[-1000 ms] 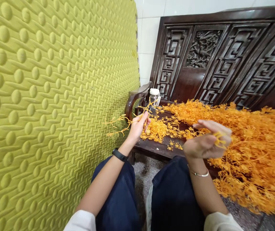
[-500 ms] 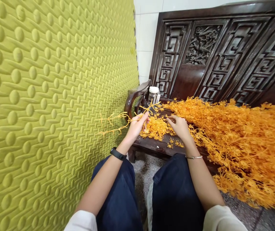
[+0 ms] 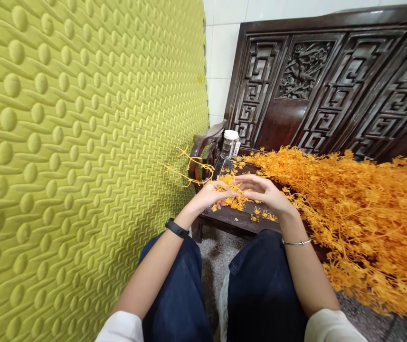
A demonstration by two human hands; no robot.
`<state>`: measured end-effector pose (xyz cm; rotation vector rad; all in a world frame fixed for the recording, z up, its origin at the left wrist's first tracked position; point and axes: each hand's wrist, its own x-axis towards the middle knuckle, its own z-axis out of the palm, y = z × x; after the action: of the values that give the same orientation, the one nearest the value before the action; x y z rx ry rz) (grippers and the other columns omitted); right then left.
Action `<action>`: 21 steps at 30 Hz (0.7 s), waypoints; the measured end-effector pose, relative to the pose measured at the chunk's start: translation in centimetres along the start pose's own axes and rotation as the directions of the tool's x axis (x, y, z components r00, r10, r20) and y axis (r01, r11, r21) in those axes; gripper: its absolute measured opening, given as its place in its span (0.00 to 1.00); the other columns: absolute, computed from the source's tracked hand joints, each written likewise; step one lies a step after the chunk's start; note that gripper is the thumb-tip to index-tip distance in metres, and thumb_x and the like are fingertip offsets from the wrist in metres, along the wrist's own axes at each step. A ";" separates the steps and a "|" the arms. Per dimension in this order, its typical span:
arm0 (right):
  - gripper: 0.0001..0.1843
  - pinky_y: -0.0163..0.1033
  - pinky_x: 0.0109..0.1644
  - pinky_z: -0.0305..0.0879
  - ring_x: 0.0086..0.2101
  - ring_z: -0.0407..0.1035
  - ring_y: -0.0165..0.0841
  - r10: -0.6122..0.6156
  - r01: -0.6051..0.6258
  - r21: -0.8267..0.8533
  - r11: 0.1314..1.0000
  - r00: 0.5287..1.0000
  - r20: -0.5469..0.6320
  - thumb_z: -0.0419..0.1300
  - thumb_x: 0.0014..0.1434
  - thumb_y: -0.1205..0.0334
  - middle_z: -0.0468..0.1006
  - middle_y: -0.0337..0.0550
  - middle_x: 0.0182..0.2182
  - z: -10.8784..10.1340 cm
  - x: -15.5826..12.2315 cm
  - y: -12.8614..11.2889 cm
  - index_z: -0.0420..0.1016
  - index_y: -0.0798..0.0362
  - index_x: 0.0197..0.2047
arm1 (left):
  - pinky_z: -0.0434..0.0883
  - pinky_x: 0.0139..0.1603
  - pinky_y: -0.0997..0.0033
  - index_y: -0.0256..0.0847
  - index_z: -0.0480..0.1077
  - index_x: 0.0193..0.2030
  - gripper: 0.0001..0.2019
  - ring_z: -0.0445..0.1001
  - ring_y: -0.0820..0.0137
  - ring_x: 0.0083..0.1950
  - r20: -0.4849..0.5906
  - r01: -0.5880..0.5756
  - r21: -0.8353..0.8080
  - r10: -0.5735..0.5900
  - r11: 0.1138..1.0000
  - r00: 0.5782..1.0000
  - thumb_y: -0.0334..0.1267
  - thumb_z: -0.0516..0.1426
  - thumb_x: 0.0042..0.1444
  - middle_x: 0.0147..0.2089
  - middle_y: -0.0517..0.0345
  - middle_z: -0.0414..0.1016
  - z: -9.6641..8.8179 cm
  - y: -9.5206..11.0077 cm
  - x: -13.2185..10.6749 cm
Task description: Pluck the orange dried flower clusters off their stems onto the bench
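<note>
My left hand (image 3: 213,195) is closed on a thin orange artificial branch (image 3: 198,164), whose forked, mostly bare stems stick out to the left past the wrist. Close by on the right, my right hand (image 3: 263,191) reaches in with thumb and index finger apart, near the branch's other end. Whether its fingertips touch the branch is hard to make out. Below both hands, a heap of small orange sprigs (image 3: 235,203) lies on the dark wooden bench (image 3: 224,219), partly hidden by the fingers.
A large bundle of orange artificial foliage (image 3: 374,213) spreads over the bench on the right. Near the bench's armrest (image 3: 203,140) stands a clear jar with a white lid (image 3: 230,142). A yellow-green textured foam mat (image 3: 82,142) rises along the left.
My right hand has moved left and opened its fingers, coming close to the left. My left hand has lowered and shifted slightly right, and the branch has turned with it.
</note>
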<state>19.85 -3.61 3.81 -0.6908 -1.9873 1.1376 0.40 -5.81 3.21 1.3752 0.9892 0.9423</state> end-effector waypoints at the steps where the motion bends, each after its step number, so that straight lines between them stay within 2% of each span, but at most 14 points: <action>1: 0.22 0.41 0.45 0.70 0.40 0.73 0.34 0.010 -0.010 0.000 1.000 1.000 0.002 0.63 0.52 0.55 0.76 0.46 0.47 0.1 0.1 -0.1 0.72 0.49 0.51 | 0.62 0.16 0.77 0.35 0.69 0.30 0.17 0.63 0.79 0.18 -0.011 0.019 -0.023 -0.019 1.000 1.000 0.43 0.67 0.38 0.20 0.63 0.66 -0.1 0.0 0.0; 5: 0.16 0.38 0.37 0.71 0.31 0.72 0.32 0.036 -0.041 -0.030 0.999 0.989 -0.145 0.61 0.54 0.55 0.79 0.44 0.34 0.8 0.6 -0.1 0.77 0.51 0.44 | 0.67 0.21 0.78 0.35 0.68 0.38 0.23 0.68 0.79 0.24 -0.061 0.020 -0.116 -0.028 0.993 0.998 0.34 0.69 0.33 0.34 0.59 0.70 -0.6 0.0 -0.1; 8: 0.12 0.37 0.33 0.70 0.28 0.71 0.31 0.051 -0.064 -0.035 0.997 0.958 -0.283 0.61 0.54 0.54 0.78 0.42 0.29 0.8 0.8 0.3 0.78 0.53 0.38 | 0.70 0.25 0.79 0.37 0.69 0.43 0.24 0.71 0.78 0.30 -0.058 -0.053 -0.148 0.044 0.988 0.997 0.34 0.68 0.36 0.39 0.56 0.71 -0.9 0.1 -0.2; 10: 0.13 0.38 0.35 0.70 0.30 0.71 0.32 0.050 -0.064 -0.030 0.998 0.937 -0.345 0.62 0.52 0.54 0.78 0.42 0.30 0.5 0.9 0.8 0.78 0.52 0.38 | 0.71 0.26 0.78 0.37 0.70 0.44 0.20 0.73 0.75 0.33 -0.073 -0.105 -0.163 0.094 0.981 0.993 0.39 0.65 0.44 0.41 0.53 0.72 -1.0 0.4 -0.3; 13: 0.15 0.41 0.38 0.71 0.33 0.72 0.34 0.050 -0.072 -0.055 0.996 0.940 -0.338 0.63 0.50 0.52 0.78 0.43 0.31 -0.1 0.9 1.7 0.77 0.52 0.39 | 0.72 0.26 0.75 0.35 0.71 0.45 0.18 0.74 0.73 0.32 -0.156 -0.136 -0.201 0.105 0.970 0.982 0.44 0.60 0.51 0.41 0.49 0.74 -1.0 0.8 -0.3; 17: 0.16 0.40 0.35 0.70 0.27 0.71 0.33 0.015 -0.074 -0.151 0.986 0.935 -0.355 0.63 0.50 0.49 0.76 0.42 0.25 -0.4 1.0 2.5 0.75 0.54 0.32 | 0.72 0.26 0.76 0.33 0.71 0.45 0.18 0.76 0.72 0.31 -0.233 -0.137 -0.243 0.079 0.960 0.969 0.43 0.59 0.51 0.40 0.47 0.77 -1.0 1.0 -0.3; 21: 0.15 0.38 0.33 0.69 0.25 0.70 0.31 -0.028 -0.041 -0.132 0.990 0.873 -0.487 0.62 0.51 0.49 0.74 0.39 0.22 -0.4 1.2 2.6 0.71 0.54 0.30 | 0.72 0.27 0.77 0.33 0.73 0.40 0.15 0.76 0.71 0.32 -0.293 -0.177 -0.288 0.090 0.941 0.952 0.44 0.58 0.51 0.40 0.48 0.78 -1.3 1.0 -0.5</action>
<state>19.69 -1.32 2.00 -0.9529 -1.6342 0.7340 -0.97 -5.80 4.24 1.0721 0.9111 1.3618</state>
